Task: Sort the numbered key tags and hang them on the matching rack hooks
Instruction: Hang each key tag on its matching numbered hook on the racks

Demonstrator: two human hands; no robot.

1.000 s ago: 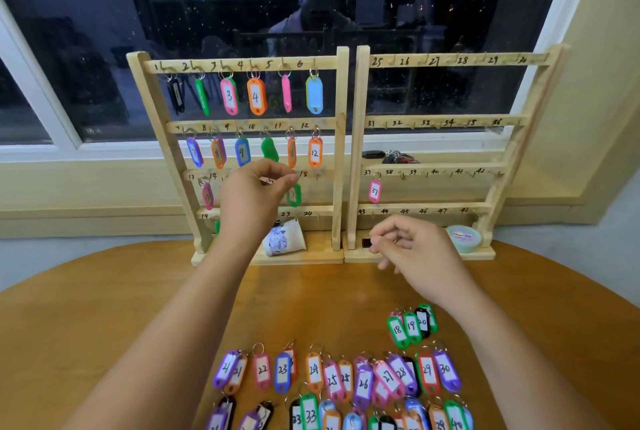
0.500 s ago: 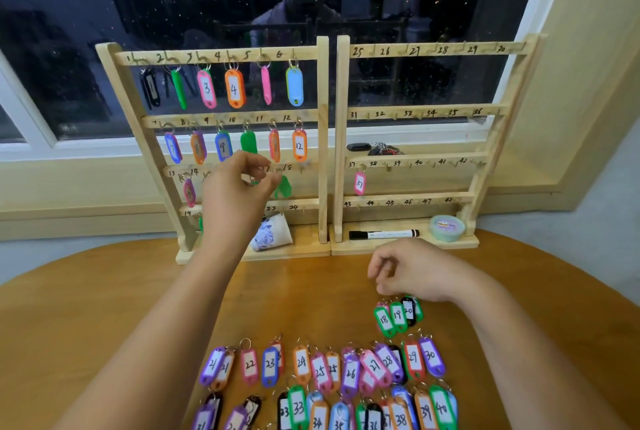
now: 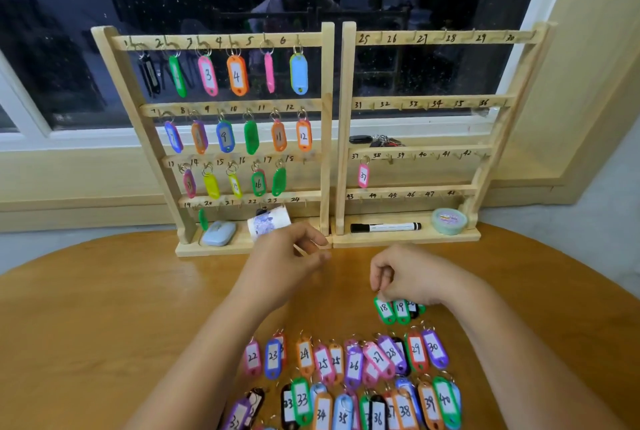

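Head view: tag 18 (image 3: 383, 309) lies on the table (image 3: 104, 308) before the rack (image 3: 327, 117), beside tag 19 (image 3: 401, 308). Its long axis runs toward the rack, ring end nearest it. The right hand (image 3: 412, 273) pinches that ring, likely so the loop leads onto hook 18 (image 3: 304, 162), which is bare. The left hand (image 3: 287, 256), blurred, hangs loosely curled at the rack's base, apparently empty.

Bare tabletop (image 3: 104, 308) on the left and in the strip before the rack bases; left hand (image 3: 287, 263) and right hand (image 3: 408, 277) occupy that strip. Green tag 18 (image 3: 383, 308) lies at the right fingertips; tag rows (image 3: 353, 365) crowd the near edge. Hanging tags fill the left rack (image 3: 327, 117); right rack (image 3: 347, 117) rails free except tag 37 (image 3: 363, 176).
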